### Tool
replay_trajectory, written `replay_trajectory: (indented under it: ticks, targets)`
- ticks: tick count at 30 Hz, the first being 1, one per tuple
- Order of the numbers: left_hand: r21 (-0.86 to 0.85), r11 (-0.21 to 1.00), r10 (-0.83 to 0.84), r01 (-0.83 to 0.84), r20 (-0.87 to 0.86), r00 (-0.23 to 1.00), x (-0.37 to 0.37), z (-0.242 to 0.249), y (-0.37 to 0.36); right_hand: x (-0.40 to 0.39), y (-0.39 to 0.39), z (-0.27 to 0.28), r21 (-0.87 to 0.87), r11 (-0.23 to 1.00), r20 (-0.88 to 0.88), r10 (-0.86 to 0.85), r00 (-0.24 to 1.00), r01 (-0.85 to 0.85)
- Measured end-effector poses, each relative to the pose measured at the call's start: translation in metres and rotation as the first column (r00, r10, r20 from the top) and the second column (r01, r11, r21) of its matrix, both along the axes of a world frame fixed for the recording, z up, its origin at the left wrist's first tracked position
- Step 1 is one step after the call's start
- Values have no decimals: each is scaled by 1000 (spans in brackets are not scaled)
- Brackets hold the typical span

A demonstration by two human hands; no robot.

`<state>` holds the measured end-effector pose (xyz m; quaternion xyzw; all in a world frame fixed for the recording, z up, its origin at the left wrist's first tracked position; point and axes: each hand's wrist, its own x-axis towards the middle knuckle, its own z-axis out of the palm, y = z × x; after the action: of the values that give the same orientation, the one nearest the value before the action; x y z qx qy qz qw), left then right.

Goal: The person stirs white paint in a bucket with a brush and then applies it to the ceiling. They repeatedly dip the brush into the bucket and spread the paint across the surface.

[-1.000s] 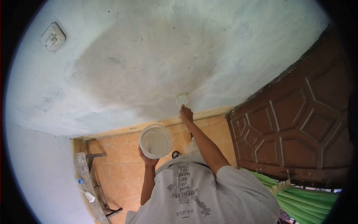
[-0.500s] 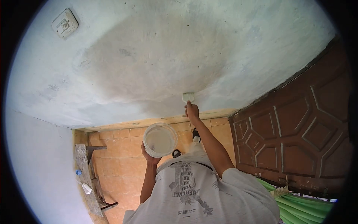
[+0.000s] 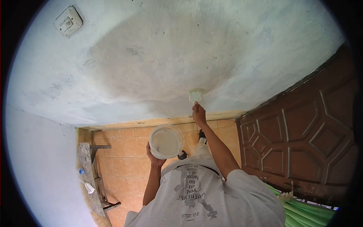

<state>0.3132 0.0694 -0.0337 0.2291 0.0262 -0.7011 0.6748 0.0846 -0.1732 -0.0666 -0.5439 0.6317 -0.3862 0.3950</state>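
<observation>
Nearest the camera, a light-grey short-sleeved T-shirt (image 3: pixel 234 200) with dark printed lettering, and pale trousers (image 3: pixel 202 152) beyond its hem. Ahead on the left, a round, translucent whitish plastic bucket (image 3: pixel 168 156), open mouth facing up, with pale greyish contents (image 3: pixel 166 140); impossible to tell whether liquid or paste. Left hand (image 3: pixel 154 156) cupped against the near left side of the bucket, fingers curled about it, holding it up above a floor of orange tiles (image 3: pixel 124 162). On that floor, dark footwear (image 3: pixel 202 134) partly hidden. Farther out and to the right, right hand (image 3: pixel 199 112) pinching the handle of a flat, wide, whitish paintbrush (image 3: pixel 195 97), bristles pointing away from the body. Paintbrush at the lower part of a pale bluish-green plaster wall (image 3: pixel 280 64), near the bottom edge of a large, darker greyish patch (image 3: pixel 170 56); bristle contact impossible to tell. Well apart on the left, a narrow, weathered wooden desk (image 3: pixel 86 159) carrying a small blue round object (image 3: pixel 81 171). To the right, a brown panelled door (image 3: pixel 298 132). High on the wall, a squarish whitish switch plate (image 3: pixel 69 21).
</observation>
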Motion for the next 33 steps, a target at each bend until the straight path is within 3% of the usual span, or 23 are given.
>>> replay_trajectory:
  ticks: [2, 4, 8, 11, 20, 30, 33]
  targets:
    - [7, 1000, 9, -9, -7, 1000, 1, 1, -1, -6, -5, -37, -55, 998, -114, -7, 993, 0]
    - [21, 1000, 21, -21, 8, 1000, 3, 0, 1, -8, -12, -77, 83, 997, -75, 5, 997, 1]
    - [-3, 1000, 10, -10, 12, 1000, 10, -5, 3, -5, -4, -64, 447, 894, 148, -79, 986, 5]
    - [-18, 999, 35, -34, 23, 999, 11, -1, 2, -2, -3, -53, 464, 886, 211, -142, 967, 29]
    - [-23, 999, 25, -24, 29, 999, 10, 5, -3, 2, 0, 59, 308, 951, 390, -119, 913, -8]
    - [-54, 998, -28, 26, -45, 999, 3, -2, -14, -10, 4, 247, 198, 964, 573, 34, 819, -179]
    - [-48, 999, -29, 26, -53, 998, 0, -3, -14, -11, 6, 291, 115, 978, 521, 92, 849, -176]
